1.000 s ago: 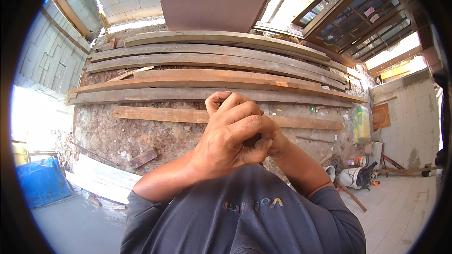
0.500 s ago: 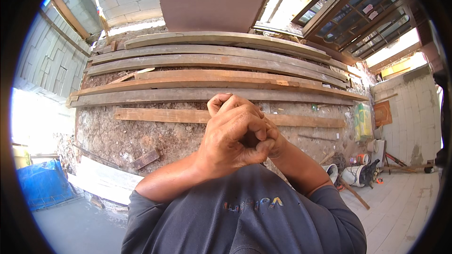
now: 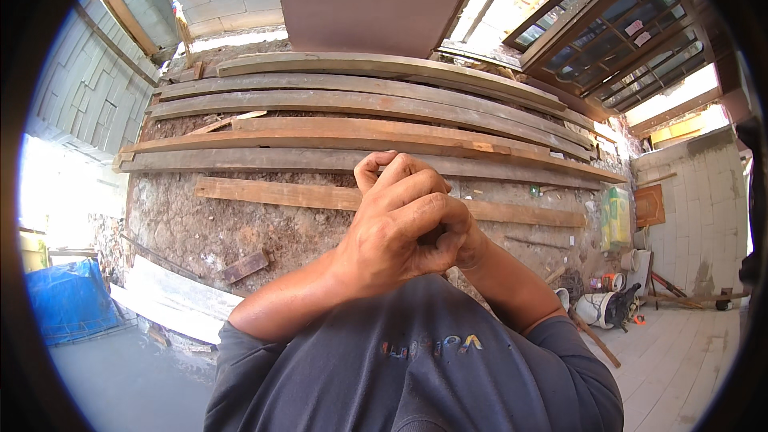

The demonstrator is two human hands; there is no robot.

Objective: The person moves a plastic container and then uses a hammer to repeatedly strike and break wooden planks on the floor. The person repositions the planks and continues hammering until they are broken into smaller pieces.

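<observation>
Both hands are brought together in front of my chest, above the dirt floor and the planks. My left hand [image 3: 396, 224] is nearer, its fingers bent and closed against the other hand. Behind it, my right hand [image 3: 468, 242] is pressed close with curled fingers, mostly covered by the left. Whether anything small sits between them is hidden. Beyond the hands lies a single brown plank [image 3: 276, 192], partly covered by them. Past that, several long weathered wooden beams [image 3: 320, 162] lie roughly side by side across the ground.
A short wood block [image 3: 245, 266] lies on the dirt at left, near a white board [image 3: 172, 304] and a blue tarp [image 3: 70, 300]. At right are a white bucket [image 3: 596, 308], a green and yellow sack [image 3: 616, 220] and a pale plank-patterned floor [image 3: 672, 368]. A glazed door [image 3: 616, 32] stands far right.
The hands stay together and have shifted slightly, with the gap between the curled fingers looking smaller. The view has moved a little; the beams and other things lie as before.
</observation>
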